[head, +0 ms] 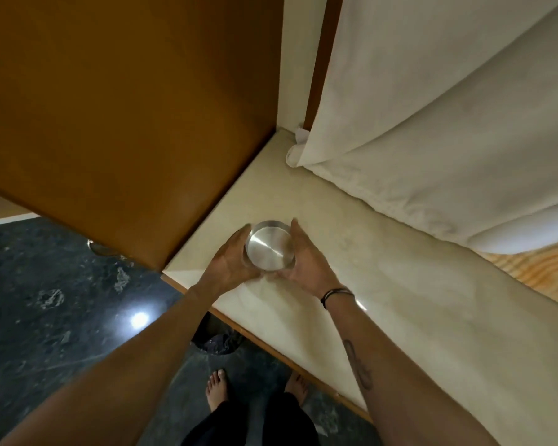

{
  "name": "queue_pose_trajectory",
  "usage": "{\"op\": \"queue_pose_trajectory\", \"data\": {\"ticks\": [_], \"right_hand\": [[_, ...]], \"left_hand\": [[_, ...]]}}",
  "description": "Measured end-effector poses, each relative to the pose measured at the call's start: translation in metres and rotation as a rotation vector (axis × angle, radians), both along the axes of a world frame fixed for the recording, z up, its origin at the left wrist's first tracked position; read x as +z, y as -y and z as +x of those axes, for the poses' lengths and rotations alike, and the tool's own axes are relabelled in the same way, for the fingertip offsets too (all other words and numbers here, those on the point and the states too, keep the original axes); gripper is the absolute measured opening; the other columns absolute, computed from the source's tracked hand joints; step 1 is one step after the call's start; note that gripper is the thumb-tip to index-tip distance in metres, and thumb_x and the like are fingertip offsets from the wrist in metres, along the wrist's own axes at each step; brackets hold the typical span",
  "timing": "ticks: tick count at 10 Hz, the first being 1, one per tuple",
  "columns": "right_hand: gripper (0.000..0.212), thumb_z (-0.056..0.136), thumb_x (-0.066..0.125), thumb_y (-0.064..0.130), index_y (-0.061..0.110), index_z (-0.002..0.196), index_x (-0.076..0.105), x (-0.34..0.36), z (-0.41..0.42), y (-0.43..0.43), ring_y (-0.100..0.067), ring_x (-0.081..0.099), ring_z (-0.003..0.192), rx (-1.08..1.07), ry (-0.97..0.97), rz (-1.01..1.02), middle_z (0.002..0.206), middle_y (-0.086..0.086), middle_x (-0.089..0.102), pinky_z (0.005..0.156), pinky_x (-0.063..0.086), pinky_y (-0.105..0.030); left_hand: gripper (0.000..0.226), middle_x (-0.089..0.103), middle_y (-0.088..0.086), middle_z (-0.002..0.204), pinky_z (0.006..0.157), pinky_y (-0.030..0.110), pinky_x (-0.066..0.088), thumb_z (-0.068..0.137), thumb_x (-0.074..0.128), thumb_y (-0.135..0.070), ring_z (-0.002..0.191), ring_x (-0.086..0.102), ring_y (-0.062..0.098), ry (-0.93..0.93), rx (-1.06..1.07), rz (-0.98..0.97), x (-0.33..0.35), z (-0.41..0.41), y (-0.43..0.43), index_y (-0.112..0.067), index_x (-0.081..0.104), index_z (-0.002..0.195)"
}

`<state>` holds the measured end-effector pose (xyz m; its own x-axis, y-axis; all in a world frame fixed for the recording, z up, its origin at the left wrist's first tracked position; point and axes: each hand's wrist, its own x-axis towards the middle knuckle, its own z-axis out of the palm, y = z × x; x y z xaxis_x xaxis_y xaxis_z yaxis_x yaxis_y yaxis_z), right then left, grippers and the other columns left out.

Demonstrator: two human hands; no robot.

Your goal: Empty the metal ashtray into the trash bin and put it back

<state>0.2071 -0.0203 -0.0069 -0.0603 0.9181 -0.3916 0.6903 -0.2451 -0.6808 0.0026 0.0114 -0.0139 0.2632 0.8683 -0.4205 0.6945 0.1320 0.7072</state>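
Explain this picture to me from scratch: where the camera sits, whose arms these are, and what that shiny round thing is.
There is no machine here. One wide-angle camera is worn on a person's head and looks forward and down, so the two arms that reach in from the bottom are that person's own, and their bare feet show on the dark floor below.

The left hand and the right hand cup a small round metal ashtray from both sides. Its inside looks bare and shiny. It is at the corner of a pale ledge; whether it rests on the ledge or is just above it, I cannot tell.

Beside the ledge stand a brown panel and a white curtain. A dark, partly hidden object under the ledge may be the trash bin.
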Motion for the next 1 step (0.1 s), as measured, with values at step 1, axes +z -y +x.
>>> {"op": "queue_pose_trajectory", "data": {"ticks": [1], "right_hand": [[0.135, 0.087, 0.086, 0.058, 0.017, 0.175, -0.008, 0.0233, -0.0031, 0.0009, -0.028, 0.014, 0.171, 0.062, 0.113, 0.057, 0.186, -0.009, -0.003, 0.132, 0.034, -0.047]], "left_hand": [[0.130, 0.010, 0.001, 0.187, 0.139, 0.039, 0.020, 0.079, 0.096, -0.038, 0.173, 0.011, 0.020, -0.056, -0.090, 0.045, 0.0202, -0.0082, -0.0052, -0.018, 0.012, 0.175]]}}
